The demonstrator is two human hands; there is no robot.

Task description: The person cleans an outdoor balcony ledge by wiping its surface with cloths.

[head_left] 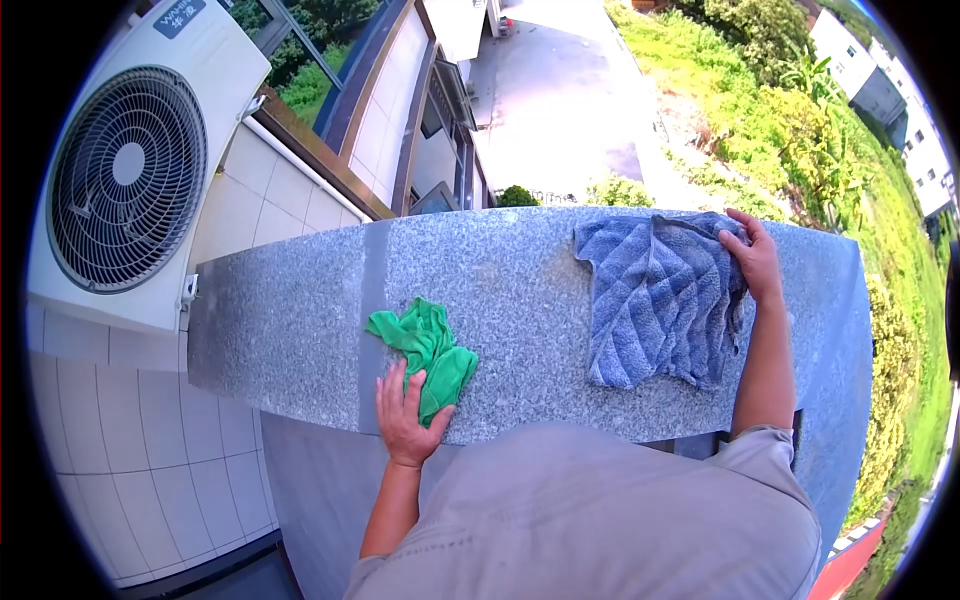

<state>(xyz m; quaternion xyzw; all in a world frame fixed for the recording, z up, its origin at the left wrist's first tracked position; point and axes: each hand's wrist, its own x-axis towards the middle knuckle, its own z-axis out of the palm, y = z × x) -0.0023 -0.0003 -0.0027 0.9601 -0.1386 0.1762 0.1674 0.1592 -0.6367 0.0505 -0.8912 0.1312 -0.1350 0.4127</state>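
Blue cloth (pixel 655 300) mostly spread on tabletop (pixel 500 265), R hand (pixel 757 262) at its corner, fingers curled, pinch or not can't tell; green cloth (pixel 437 350) bunched, not opened out, by L hand (pixel 405 432), fingers slightly apart.

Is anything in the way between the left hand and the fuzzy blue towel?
Yes, the crumpled green cloth, right by the left hand. Beyond it, only the speckled grey stone slab shows, up to the fuzzy blue towel.
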